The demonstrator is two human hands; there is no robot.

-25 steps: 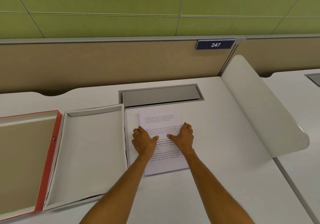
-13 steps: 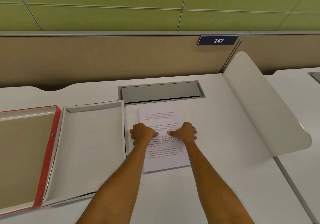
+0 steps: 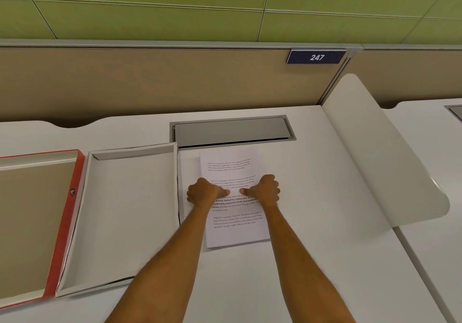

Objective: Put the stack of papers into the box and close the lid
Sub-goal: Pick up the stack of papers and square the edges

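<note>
Resting on the stack of papers (image 3: 235, 230), the left hand (image 3: 203, 194) and right hand (image 3: 266, 190) grip its two side edges, fingers curled, thumbs on top. It lies on the desk (image 3: 312, 260), beside the open box (image 3: 120, 212) and its red lid (image 3: 63, 237).

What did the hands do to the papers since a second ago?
Both hands went from lying flat on the stack of papers to curled: the left hand and right hand now have their fingers tucked over the side edges, thumbs pointing at each other on top. The stack has not been lifted and lies flat on the desk. The open box and its red-edged lid stayed put.
</note>
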